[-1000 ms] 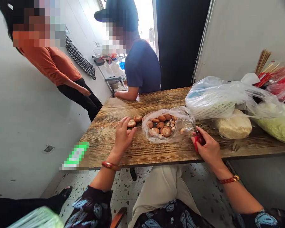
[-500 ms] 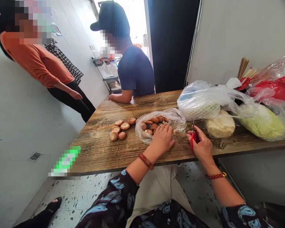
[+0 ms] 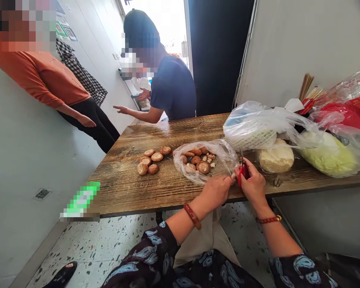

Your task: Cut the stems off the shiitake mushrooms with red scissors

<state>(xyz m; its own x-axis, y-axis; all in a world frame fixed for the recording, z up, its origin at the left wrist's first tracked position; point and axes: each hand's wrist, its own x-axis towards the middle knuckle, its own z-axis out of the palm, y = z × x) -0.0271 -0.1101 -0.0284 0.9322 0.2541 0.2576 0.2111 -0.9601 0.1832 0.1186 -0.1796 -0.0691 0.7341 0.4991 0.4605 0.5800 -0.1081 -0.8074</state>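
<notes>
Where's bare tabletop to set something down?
Bare wood: left front of the table, between loose shiitake mushrooms and near edge; also behind them, toward the person in navy. Crowded: right side, with bagged produce; centre front, where left hand and right hand with scissors sit by the clear bag.

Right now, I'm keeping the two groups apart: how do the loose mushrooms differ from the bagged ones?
The loose mushrooms lie directly on the table; the bagged mushrooms sit inside a clear bag.
Small pale pieces lie beside the bagged mushrooms; none show among the loose mushrooms.
Both groups have brownish caps.
</notes>
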